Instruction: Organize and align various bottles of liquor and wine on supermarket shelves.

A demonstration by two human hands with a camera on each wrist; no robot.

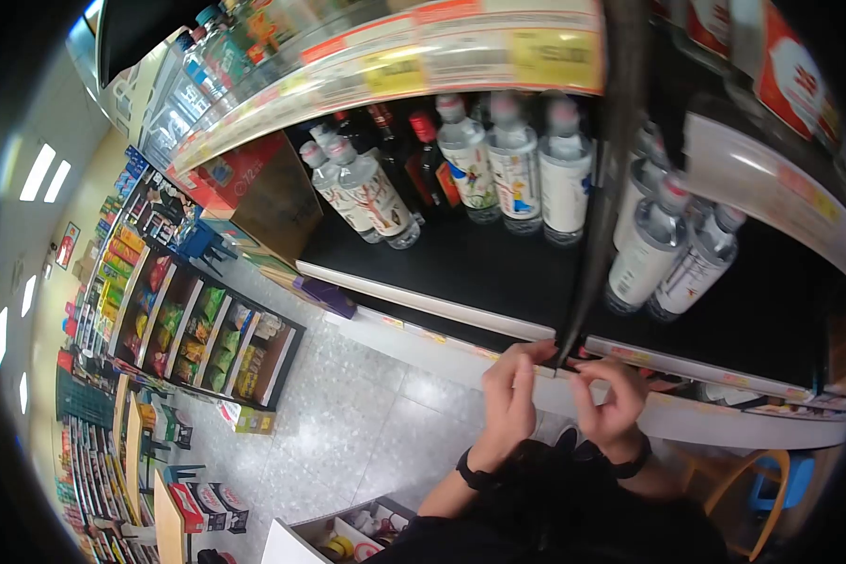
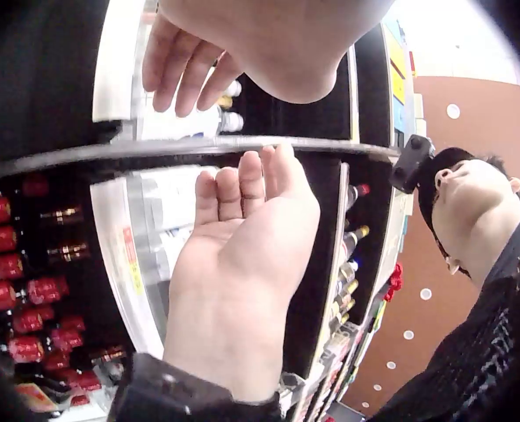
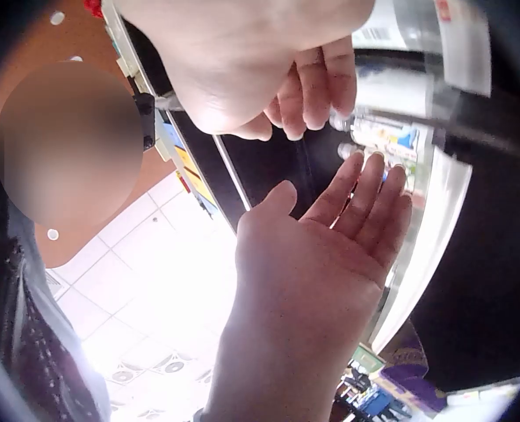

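My left hand [image 1: 509, 402] and right hand [image 1: 615, 402] are raised on either side of the lower end of a dark upright post [image 1: 587, 273] at the shelf front. In the right wrist view, the left hand [image 3: 317, 272] has its fingers extended and its thumb apart. The left wrist view shows the right hand [image 2: 242, 255] with loosely bent fingers, tips right at the post. No held thing shows in either hand. Behind the hands, clear bottles with white labels [image 1: 564, 188] stand on the black shelf [image 1: 432, 277]; more bottles [image 1: 647, 249] are right of the post.
Overhead runs a shelf edge with price tags [image 1: 395, 70]. A brown carton [image 1: 273, 202] is at the shelf's left end. On the floor side are a snack rack [image 1: 193, 329], an open white box with loose items [image 1: 301, 540], and a chair [image 1: 771, 498] at lower right.
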